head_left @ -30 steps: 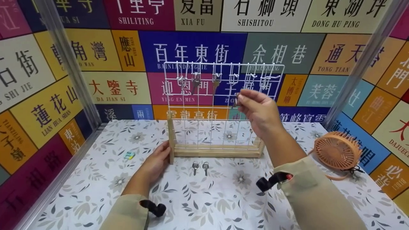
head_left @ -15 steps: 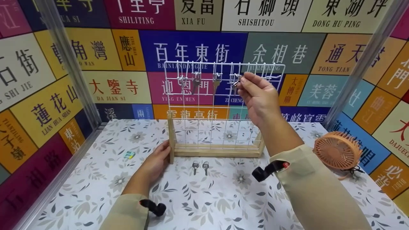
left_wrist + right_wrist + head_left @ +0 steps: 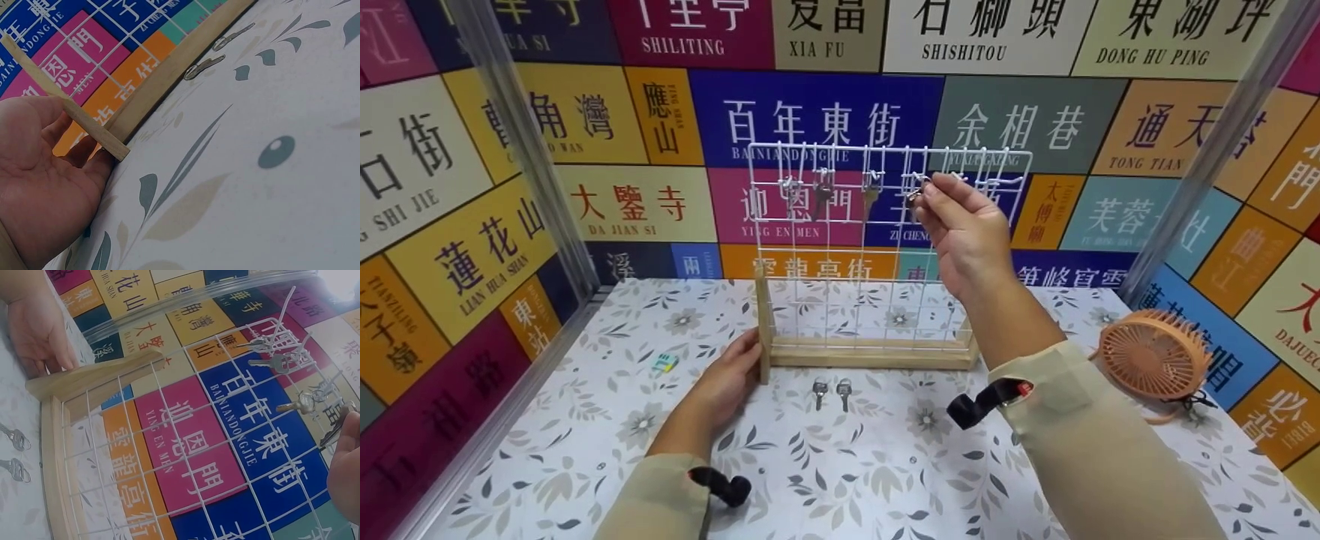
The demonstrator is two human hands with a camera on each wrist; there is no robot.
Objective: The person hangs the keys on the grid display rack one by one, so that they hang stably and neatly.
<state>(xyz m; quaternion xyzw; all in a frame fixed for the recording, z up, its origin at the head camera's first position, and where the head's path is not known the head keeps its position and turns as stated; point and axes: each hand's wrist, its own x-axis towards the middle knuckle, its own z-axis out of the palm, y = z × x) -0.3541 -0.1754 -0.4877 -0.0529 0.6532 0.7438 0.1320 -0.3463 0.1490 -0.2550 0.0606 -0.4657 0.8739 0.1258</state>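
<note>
**Four keys up at the hooks, two lying on the table**

The right hand (image 3: 966,232) is raised to the top row of the white wire rack (image 3: 840,247), thumb and forefinger pinching a dark key (image 3: 913,198) right at one of the small hooks; whether the key already hangs on the hook cannot be told. To its left three hung keys (image 3: 825,191) dangle from separate hooks in the same row. On the table (image 3: 585,420), just in front of the rack's wooden base (image 3: 870,352), two loose keys (image 3: 831,391) lie side by side, apart from both hands.

The left hand (image 3: 727,382) rests on the table with relaxed fingers against the left wooden upright (image 3: 763,322) of the rack, palm toward it, gripping nothing.

One orange fan (image 3: 1153,355) sits at the right edge of the table, well apart from the rack. One small green-and-white object (image 3: 664,364) lies left of the left hand.

The wall panels behind carry large characters with readable Latin lettering: SHILITING, XIA FU, SHISHITOU, DONG HU PING, DA JIAN SI, LIAN HUA SHAN.
</note>
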